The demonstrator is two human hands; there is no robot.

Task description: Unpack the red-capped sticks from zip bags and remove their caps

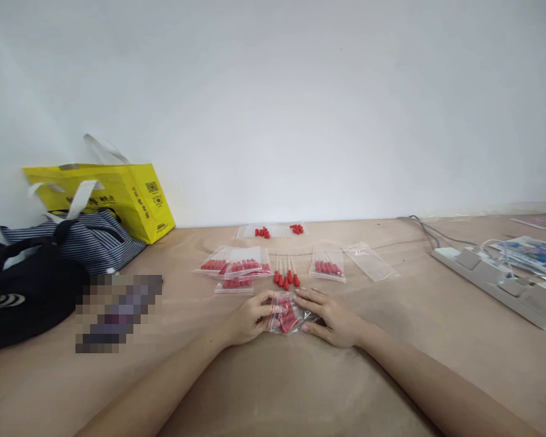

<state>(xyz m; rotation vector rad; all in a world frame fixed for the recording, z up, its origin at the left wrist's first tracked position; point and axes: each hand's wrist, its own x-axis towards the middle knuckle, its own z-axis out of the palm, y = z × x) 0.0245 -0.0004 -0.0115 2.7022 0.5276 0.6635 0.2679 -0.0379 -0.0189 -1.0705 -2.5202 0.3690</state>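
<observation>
A clear zip bag holding several red rubber bulbs lies on the table between my hands. My left hand pinches the bag at its red-striped zip edge. My right hand rests on the other end of the bag, its fingers stretched out and lying flat. Just beyond the bag are several loose droppers with red bulbs, their thin clear stems pointing away from me. A filled zip bag of droppers lies to their right. More filled bags overlap in a pile to the left.
An unfilled clear bag lies at right. Near the wall, another clear bag has red bulbs on it. A power strip with cables and some printed sheets are far right. A yellow bag, striped bag and black bag stand left.
</observation>
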